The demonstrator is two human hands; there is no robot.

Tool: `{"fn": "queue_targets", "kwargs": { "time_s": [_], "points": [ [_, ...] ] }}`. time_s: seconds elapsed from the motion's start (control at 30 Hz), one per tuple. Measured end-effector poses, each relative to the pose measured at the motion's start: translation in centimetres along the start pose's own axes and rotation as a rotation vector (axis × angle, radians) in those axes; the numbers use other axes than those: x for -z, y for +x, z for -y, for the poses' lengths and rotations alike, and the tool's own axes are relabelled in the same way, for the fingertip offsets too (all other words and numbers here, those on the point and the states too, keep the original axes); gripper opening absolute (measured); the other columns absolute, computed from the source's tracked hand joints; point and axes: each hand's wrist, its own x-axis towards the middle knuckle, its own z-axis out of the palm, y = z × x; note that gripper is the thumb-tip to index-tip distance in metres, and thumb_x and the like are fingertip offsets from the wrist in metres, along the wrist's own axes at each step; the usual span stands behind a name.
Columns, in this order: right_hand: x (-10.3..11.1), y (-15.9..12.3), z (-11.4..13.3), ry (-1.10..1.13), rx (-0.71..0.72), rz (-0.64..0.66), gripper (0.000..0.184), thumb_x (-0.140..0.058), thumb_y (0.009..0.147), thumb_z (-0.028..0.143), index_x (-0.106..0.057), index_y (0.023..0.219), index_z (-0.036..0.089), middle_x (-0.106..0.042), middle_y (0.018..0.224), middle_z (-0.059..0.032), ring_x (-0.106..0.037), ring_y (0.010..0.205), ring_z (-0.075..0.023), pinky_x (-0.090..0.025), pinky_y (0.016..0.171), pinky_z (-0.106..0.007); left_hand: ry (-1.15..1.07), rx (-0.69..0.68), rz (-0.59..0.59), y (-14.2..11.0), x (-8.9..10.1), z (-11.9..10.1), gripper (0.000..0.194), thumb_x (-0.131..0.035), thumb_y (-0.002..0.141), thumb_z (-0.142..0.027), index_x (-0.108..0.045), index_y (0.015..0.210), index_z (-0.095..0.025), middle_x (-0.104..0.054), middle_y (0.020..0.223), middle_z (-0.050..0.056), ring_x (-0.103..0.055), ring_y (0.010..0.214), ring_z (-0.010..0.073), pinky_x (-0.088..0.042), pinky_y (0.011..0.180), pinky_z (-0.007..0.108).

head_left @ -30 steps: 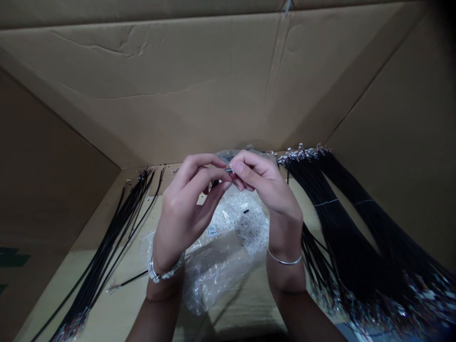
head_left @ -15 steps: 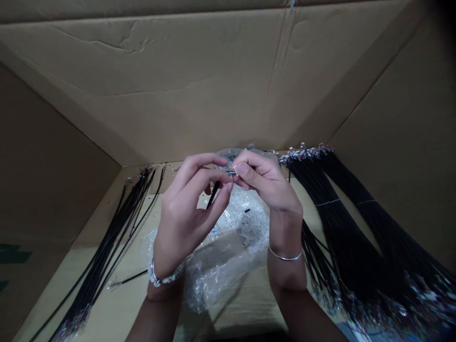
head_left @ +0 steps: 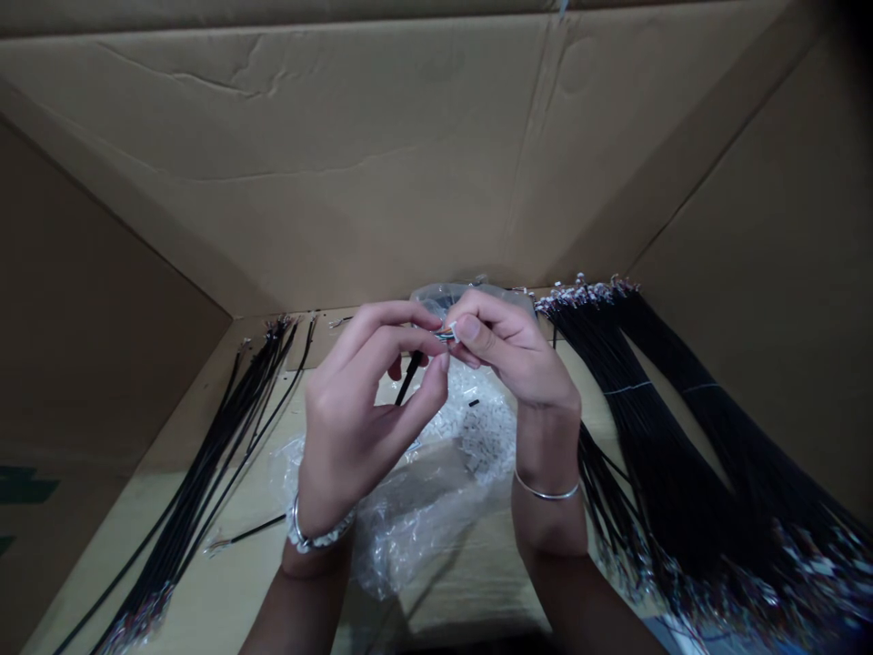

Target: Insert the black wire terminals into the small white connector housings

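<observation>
Between finger and thumb, my right hand (head_left: 508, 346) pinches a small white connector (head_left: 453, 331). Thin coloured wires (head_left: 443, 333), orange and green among them, run from the connector toward the fingertips of my left hand (head_left: 375, 391). These wires belong to a black cable (head_left: 408, 377), which passes down behind my left hand; its other frayed end (head_left: 218, 546) shows left of my wrist. My left fingers are closed around the wires, thumb near the fingertips. Below both hands lies a clear plastic bag (head_left: 416, 509) with many small white connectors (head_left: 487, 437).
A bundle of black cables (head_left: 225, 455) lies on the left of the table. Larger tied bundles (head_left: 634, 409) spread along the right. Cardboard walls (head_left: 341, 182) enclose the back and sides. Another clear bag (head_left: 436, 293) stands behind my hands.
My left hand has shifted slightly right, its forefinger closing down toward the wires beside the connector. My right hand keeps its pinch, nearly still.
</observation>
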Motion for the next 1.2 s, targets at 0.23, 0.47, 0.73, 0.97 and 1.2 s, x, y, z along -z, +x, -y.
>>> {"fn": "queue_targets", "kwargs": {
  "time_s": [0.23,0.47,0.73,0.97,1.2],
  "points": [
    [0.0,-0.1,-0.1,-0.021,-0.015,-0.003,0.032,-0.057,0.104,0.041,-0.055,0.08,0.021,-0.046,0.072,0.0049,-0.041,0.063,-0.0097,-0.04,0.064,-0.025,-0.016,-0.003,-0.028,-0.1,0.0,0.0,0.016,-0.074,0.085,-0.008,-0.07,0.094,-0.021,-0.072,0.105,0.003,-0.066,0.086,0.0142,-0.05,0.062,0.027],
    [-0.2,-0.1,0.2,-0.019,-0.012,0.002,0.028,-0.056,0.105,0.04,-0.059,0.084,0.021,-0.045,0.072,0.0042,-0.041,0.063,-0.0103,-0.04,0.063,-0.024,0.006,-0.001,-0.032,-0.1,0.0,-0.3,0.015,-0.074,0.086,-0.009,-0.069,0.093,-0.022,-0.073,0.103,0.001,-0.067,0.085,0.0138,-0.05,0.06,0.027],
    [-0.2,-0.3,0.6,-0.099,0.013,-0.023,0.029,-0.054,0.106,0.032,-0.057,0.08,0.02,-0.045,0.074,0.0031,-0.041,0.065,-0.0108,-0.038,0.063,-0.025,0.042,0.02,-0.027,-0.1,0.0,-0.3,0.012,-0.072,0.088,-0.009,-0.069,0.091,-0.02,-0.072,0.103,0.001,-0.066,0.086,0.0125,-0.05,0.063,0.026],
    [-0.4,-0.6,1.6,-0.248,0.028,-0.077,0.024,-0.055,0.106,0.027,-0.061,0.084,0.02,-0.051,0.076,0.0024,-0.046,0.069,-0.0113,-0.04,0.067,-0.026,0.062,0.004,0.008,-0.1,0.1,-0.2,0.009,-0.072,0.09,-0.009,-0.069,0.094,-0.016,-0.072,0.105,0.003,-0.066,0.089,0.0107,-0.05,0.066,0.022],
    [-0.9,-0.6,2.1,-0.266,0.032,-0.137,0.025,-0.055,0.106,0.025,-0.058,0.081,0.02,-0.05,0.076,0.0034,-0.047,0.07,-0.0103,-0.039,0.067,-0.025,0.129,-0.027,-0.015,0.0,-0.1,-0.1,0.008,-0.07,0.093,-0.007,-0.068,0.097,-0.014,-0.072,0.107,0.004,-0.067,0.094,0.0102,-0.053,0.074,0.02]
  ]
}}
